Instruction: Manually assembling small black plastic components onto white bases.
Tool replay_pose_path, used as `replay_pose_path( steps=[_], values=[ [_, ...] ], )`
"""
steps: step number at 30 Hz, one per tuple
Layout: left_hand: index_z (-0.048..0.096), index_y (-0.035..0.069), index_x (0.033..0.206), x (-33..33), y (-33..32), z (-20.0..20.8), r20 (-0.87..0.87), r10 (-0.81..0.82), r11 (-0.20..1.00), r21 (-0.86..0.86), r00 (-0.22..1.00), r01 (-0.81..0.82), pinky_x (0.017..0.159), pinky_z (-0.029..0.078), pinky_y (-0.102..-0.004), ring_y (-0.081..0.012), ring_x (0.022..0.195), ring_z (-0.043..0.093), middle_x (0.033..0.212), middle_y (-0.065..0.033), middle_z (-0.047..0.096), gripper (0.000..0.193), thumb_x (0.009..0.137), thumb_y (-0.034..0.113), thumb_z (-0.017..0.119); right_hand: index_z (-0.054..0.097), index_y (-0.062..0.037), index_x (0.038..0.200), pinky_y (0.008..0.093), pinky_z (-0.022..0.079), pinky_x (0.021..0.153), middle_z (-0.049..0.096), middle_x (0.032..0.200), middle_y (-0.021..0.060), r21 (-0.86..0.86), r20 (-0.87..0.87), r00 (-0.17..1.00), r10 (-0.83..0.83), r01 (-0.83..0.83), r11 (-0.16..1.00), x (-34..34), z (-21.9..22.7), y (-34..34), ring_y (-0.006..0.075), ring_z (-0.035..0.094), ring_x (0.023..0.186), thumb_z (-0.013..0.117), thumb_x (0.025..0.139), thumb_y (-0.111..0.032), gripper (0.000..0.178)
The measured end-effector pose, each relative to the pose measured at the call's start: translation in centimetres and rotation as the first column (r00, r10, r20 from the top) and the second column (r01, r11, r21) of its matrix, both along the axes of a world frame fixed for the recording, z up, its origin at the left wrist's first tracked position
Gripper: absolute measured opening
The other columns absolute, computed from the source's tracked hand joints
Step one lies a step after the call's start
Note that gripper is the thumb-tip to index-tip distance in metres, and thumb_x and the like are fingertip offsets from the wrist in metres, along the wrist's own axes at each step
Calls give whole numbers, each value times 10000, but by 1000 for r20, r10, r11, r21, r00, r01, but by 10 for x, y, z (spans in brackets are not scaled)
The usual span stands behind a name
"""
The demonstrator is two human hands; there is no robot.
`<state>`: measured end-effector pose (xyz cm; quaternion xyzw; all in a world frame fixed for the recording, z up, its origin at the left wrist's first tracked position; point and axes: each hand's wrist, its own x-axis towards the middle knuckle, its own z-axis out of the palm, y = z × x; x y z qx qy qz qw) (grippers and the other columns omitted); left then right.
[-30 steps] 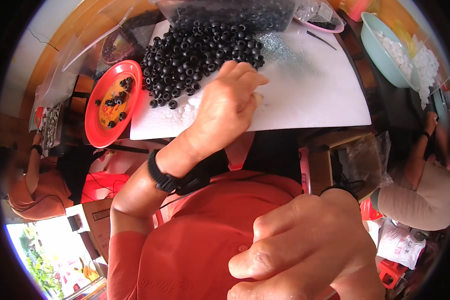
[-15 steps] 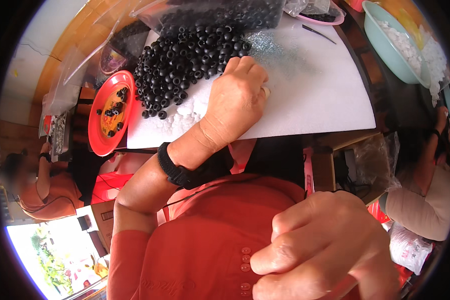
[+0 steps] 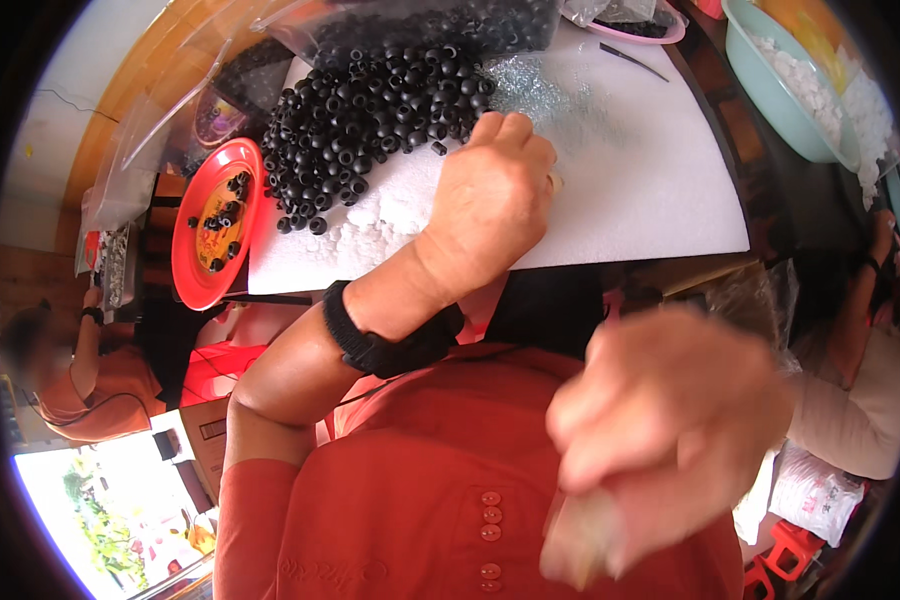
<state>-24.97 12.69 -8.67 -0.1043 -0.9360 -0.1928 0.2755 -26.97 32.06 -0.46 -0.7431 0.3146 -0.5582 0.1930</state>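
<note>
Reaching over the white foam board [image 3: 630,190], the left hand [image 3: 490,205] rests at the edge of the pile of black beads [image 3: 370,120]. Its fingers are curled down together, and I cannot tell if they pinch a bead. The right hand [image 3: 670,420] is close, blurry, fingers bunched around something pale. This looks like the picking step. Next, the left fingertips must nip one small bead cleanly.

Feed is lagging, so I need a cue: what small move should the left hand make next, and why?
Probably slide the left hand slightly left to pick one bead from the heap of small black ring-shaped beads. Its fingertips rest on the white foam board beside the heap's edge, and the blurred right hand is raised near the chest.
</note>
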Motion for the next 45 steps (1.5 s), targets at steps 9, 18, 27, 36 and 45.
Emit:
replay_pose_path(
  steps=[9,18,27,36,45],
  values=[
    [621,31,810,-9,8,-6,-59,64,995,-73,996,-68,674,515,-398,-322,799,596,836,-122,585,67,771,49,673,664,47,952,212,470,650,660,832,34,410,355,262,-897,819,401,-26,-54,-2,70,579,703,694,857,33,101],
    [650,-47,1014,37,-7,28,368,-371,299,917,853,-265,525,376,-217,-83,607,507,801,-26,606,154,950,88,611,666,10,994,212,467,651,653,863,11,444,318,482,-816,685,578,-20,-86,-35,45,564,763,681,882,40,116],
    [650,-48,992,41,-18,29,360,-417,241,929,834,-281,523,392,-216,-92,619,525,810,-48,625,176,954,122,626,639,16,981,238,513,737,662,870,26,399,355,525,-773,663,634,-19,-85,-46,82,617,803,692,856,62,143],
    [691,38,989,-10,-50,31,-14,41,994,-96,999,-42,727,507,-372,-290,838,584,856,-101,594,215,777,71,683,640,-15,929,194,431,570,623,844,-16,415,539,321,-779,704,577,-18,-92,-45,26,547,728,707,856,30,109],
    [647,56,902,-9,-54,23,-1,16,955,-297,1000,-16,708,526,-408,-310,849,592,860,-85,599,201,707,30,686,637,6,956,208,459,693,618,885,3,345,561,381,-735,700,626,-15,-95,-43,49,549,784,691,849,82,142]
  ],
)
